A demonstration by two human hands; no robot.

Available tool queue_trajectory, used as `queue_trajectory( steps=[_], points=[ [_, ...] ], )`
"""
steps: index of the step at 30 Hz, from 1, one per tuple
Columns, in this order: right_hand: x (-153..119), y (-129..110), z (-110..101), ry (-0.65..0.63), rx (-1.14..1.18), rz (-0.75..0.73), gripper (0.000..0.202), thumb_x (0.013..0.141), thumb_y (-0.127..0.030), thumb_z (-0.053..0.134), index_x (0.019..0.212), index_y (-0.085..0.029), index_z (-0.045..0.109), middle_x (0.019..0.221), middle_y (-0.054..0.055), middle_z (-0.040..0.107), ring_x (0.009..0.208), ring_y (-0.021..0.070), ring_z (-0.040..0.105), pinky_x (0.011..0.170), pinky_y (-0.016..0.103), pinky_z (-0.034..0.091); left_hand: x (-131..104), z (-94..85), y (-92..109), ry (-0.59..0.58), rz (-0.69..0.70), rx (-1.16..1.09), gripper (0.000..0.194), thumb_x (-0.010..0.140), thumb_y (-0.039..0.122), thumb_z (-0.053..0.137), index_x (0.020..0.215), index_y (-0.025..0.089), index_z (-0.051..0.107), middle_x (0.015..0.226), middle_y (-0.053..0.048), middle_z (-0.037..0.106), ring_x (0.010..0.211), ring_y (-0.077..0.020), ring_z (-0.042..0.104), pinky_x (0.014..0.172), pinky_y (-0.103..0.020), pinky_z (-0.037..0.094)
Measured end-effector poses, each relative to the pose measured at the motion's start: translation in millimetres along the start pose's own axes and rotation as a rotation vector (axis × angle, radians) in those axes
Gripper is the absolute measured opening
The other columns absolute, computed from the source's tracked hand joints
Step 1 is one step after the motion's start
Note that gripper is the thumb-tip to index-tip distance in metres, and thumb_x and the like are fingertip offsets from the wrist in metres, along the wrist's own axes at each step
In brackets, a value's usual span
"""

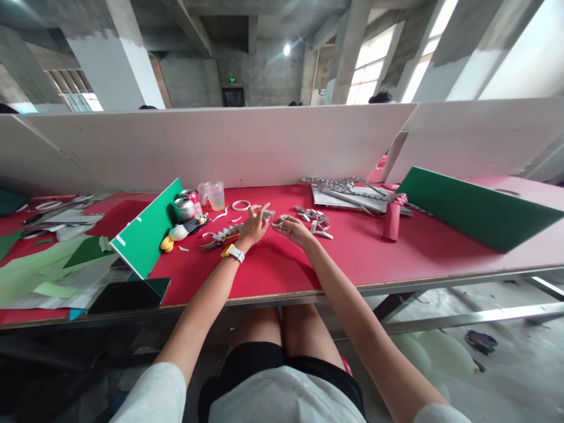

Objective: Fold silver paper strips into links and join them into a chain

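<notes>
Over the red tabletop (pixel 273 276), my left hand (pixel 254 226) pinches a small grey folded paper strip (pixel 268 214) between thumb and fingers. Close on its right, my right hand (pixel 293 228) has its fingertips pressed together on another small pale folded strip (pixel 279 222). The two strips are nearly touching; whether they are joined I cannot tell. Right of my hands lies a loose pile of folded grey paper strips (pixel 321 223). A zigzag chain of folded paper (pixel 227 232) and scissors with dark blades (pixel 212 245) lie beside my left wrist, which wears a yellow-and-white watch.
At left, a green board (pixel 150 235) stands near drink cans (pixel 187 205), a plastic cup (pixel 215 195), a tape roll (pixel 241 205) and a yellow-and-white toy (pixel 176 234). A black phone (pixel 127 295) lies in front. At right are silver braided strips (pixel 343 187), a red wrapped bottle-like object (pixel 391 222) and another green board (pixel 476 208).
</notes>
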State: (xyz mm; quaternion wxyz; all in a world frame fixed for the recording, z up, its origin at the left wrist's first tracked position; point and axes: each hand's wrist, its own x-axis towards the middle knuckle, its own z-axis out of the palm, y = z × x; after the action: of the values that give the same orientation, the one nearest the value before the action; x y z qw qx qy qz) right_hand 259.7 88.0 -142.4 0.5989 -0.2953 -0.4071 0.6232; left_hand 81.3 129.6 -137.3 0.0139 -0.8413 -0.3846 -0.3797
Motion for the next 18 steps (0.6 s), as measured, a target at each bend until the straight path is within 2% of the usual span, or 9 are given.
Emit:
queue_trajectory(
  steps=[3, 5, 7, 10, 12, 15, 18],
  points=[
    [-1.3, -1.0, 1.6, 0.033, -0.018, 0.002, 0.013, 0.074, -0.014, 0.073, 0.082, -0.014, 0.064, 0.081, 0.004, 0.071, 0.074, 0.0137, 0.069, 0.082, 0.030, 0.055, 0.7, -4.4, 3.6, 0.038, -0.017, -0.004, 0.049, 0.096, 0.029, 0.042, 0.144, 0.019, 0.034, 0.136, -0.021, 0.040, 0.084, -0.0168, 0.065, 0.062, -0.026, 0.050],
    [-1.6, -4.4, 2.7, 0.047, -0.032, 0.001, 0.013, 0.075, -0.014, 0.071, 0.087, -0.013, 0.066, 0.079, 0.004, 0.070, 0.064, 0.0097, 0.064, 0.070, 0.024, 0.053, 4.4, -8.7, 5.0, 0.074, -0.012, -0.037, 0.048, 0.096, 0.029, 0.041, 0.144, 0.019, 0.036, 0.134, -0.020, 0.043, 0.088, -0.0185, 0.065, 0.063, -0.026, 0.050],
    [0.6, -12.2, 4.6, 0.047, -0.040, -0.005, 0.018, 0.076, -0.013, 0.068, 0.094, -0.012, 0.067, 0.073, 0.001, 0.067, 0.054, 0.0053, 0.054, 0.056, 0.018, 0.047, 12.7, -14.7, 5.3, 0.102, 0.005, -0.088, 0.048, 0.095, 0.026, 0.044, 0.142, 0.019, 0.040, 0.128, -0.018, 0.050, 0.092, -0.0201, 0.064, 0.066, -0.027, 0.051],
    [12.7, -34.2, 11.3, 0.013, -0.043, -0.003, 0.027, 0.075, -0.010, 0.063, 0.102, -0.012, 0.067, 0.061, -0.004, 0.056, 0.044, 0.0032, 0.037, 0.044, 0.017, 0.034, 35.0, -28.1, 5.6, 0.130, 0.027, -0.166, 0.049, 0.093, 0.022, 0.046, 0.141, 0.019, 0.042, 0.119, -0.014, 0.057, 0.095, -0.0189, 0.063, 0.073, -0.027, 0.053],
    [26.5, -55.1, 18.8, -0.015, -0.037, 0.011, 0.026, 0.076, -0.010, 0.058, 0.100, -0.011, 0.067, 0.056, -0.006, 0.049, 0.044, 0.0039, 0.033, 0.042, 0.018, 0.030, 54.9, -39.7, 7.7, 0.133, 0.046, -0.291, 0.048, 0.091, 0.021, 0.049, 0.138, 0.019, 0.044, 0.117, -0.012, 0.060, 0.096, -0.0171, 0.063, 0.076, -0.026, 0.053],
    [48.1, -89.7, 32.9, -0.022, -0.017, -0.032, 0.019, 0.079, -0.014, 0.054, 0.092, -0.010, 0.067, 0.058, -0.004, 0.049, 0.046, 0.0051, 0.038, 0.043, 0.019, 0.033, 85.6, -58.9, 15.3, 0.109, 0.010, -0.576, 0.045, 0.088, 0.021, 0.053, 0.132, 0.020, 0.048, 0.117, -0.010, 0.061, 0.078, -0.0120, 0.062, 0.064, -0.022, 0.052],
    [58.6, -118.9, 48.6, 0.019, -0.098, -0.203, 0.016, 0.077, -0.016, 0.062, 0.092, -0.012, 0.067, 0.072, 0.001, 0.062, 0.057, 0.0069, 0.054, 0.058, 0.022, 0.048, 107.6, -76.7, 25.4, 0.079, -0.067, -0.807, 0.044, 0.088, 0.024, 0.054, 0.131, 0.024, 0.047, 0.112, -0.009, 0.061, 0.051, -0.0043, 0.050, 0.048, -0.020, 0.045]
  ],
)
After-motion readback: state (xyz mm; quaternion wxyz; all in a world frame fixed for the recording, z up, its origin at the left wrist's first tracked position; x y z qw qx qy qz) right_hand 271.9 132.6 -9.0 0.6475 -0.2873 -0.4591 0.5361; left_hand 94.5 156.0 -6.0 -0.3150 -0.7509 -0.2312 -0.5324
